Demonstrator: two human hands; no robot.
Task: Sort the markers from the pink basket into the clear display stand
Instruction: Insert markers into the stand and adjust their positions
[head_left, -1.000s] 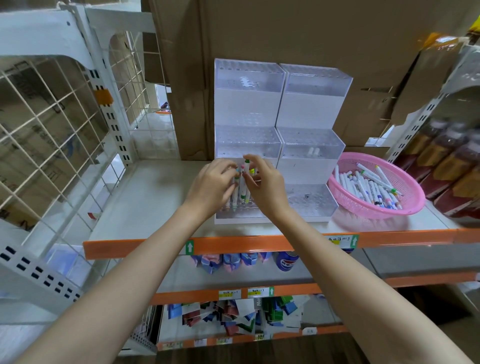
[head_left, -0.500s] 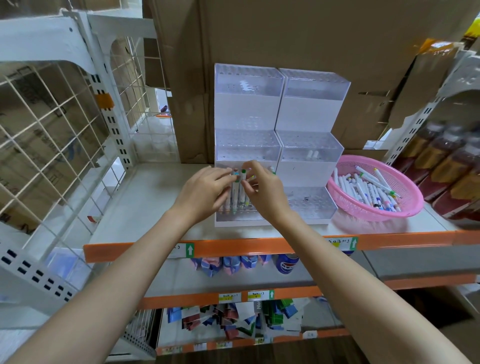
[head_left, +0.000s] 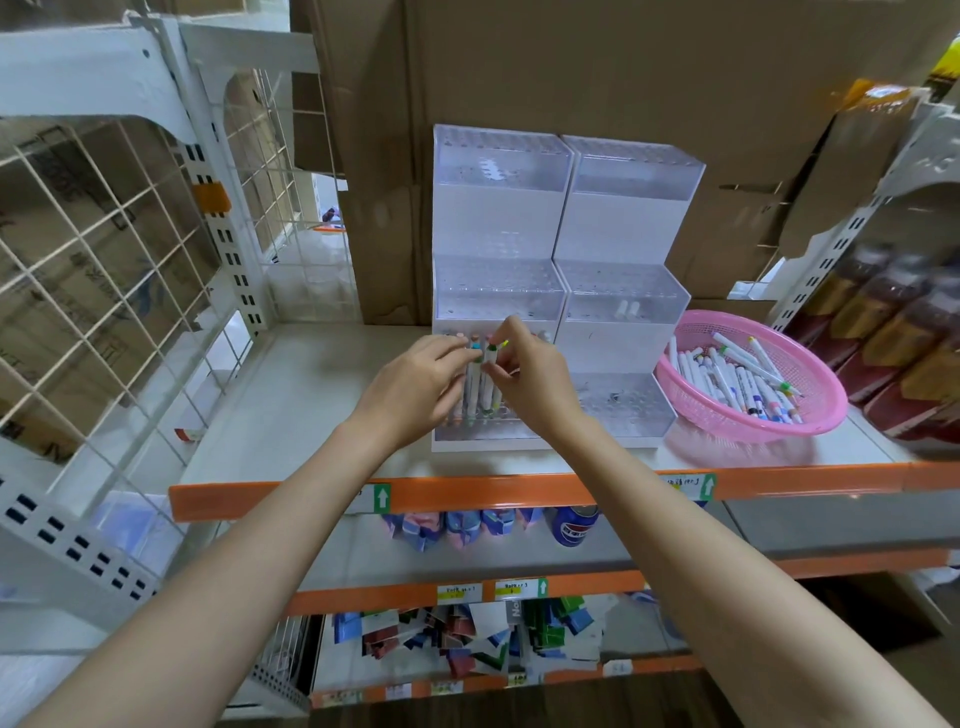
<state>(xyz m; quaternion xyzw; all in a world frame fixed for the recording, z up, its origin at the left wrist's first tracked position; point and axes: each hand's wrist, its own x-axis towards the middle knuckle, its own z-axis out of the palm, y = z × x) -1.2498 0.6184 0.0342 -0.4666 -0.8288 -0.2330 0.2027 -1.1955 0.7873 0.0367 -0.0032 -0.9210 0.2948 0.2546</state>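
At the front of the tall clear acrylic display stand, which rises in three perforated steps across two side-by-side columns, both hands meet over the lowest step of its left column. The left hand has its fingers curled round a bunch of white markers with coloured caps, holding them upright with their lower ends down at the perforated step; whether those ends sit in the holes cannot be told. The right hand, just right of the bunch, pinches the top of a green-capped white marker between thumb and fingertips, its other fingers bent inward. On the middle step of the stand's right column two small white marker ends stick up side by side. Just right of the stand, nearly touching its base, sits the round pink plastic mesh basket, with a loose heap of white markers lying flat inside it. Stand and basket both rest on a pale shelf board with an orange front edge, and brown cardboard boxes rise behind the stand.
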